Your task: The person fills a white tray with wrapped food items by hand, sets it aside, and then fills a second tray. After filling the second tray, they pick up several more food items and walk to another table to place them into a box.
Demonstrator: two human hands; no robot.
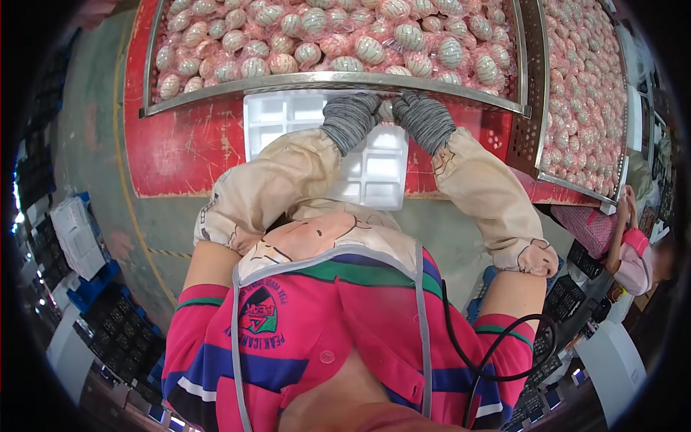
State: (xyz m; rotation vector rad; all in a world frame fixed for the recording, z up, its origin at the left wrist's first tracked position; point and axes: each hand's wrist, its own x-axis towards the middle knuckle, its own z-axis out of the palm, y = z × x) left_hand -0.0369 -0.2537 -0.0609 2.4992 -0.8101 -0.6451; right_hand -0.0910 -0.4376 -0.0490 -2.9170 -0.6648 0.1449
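My left hand (350,117) and my right hand (423,117), both in grey ribbed gloves, meet at the front rim of the metal tray. Between their closed fingers shows a pale, striped egg-shaped piece (386,111) in clear pink-tinted wrap. Fingertips of both hands are partly hidden. Below them lies a white foam tray (348,167) with square compartments; those in sight hold nothing, and my left hand and sleeve cover part of it. Just beyond, the metal tray (317,78) is heaped with similar wrapped striped pieces (370,49).
A red, scuffed table (188,155) carries the trays. At the right stands a second metal tray (541,93) full of the same wrapped pieces. Another person (633,252) in pink is at the right edge. White stacked boxes (78,237) stand at the left; a black cable (497,360) hangs over my front.
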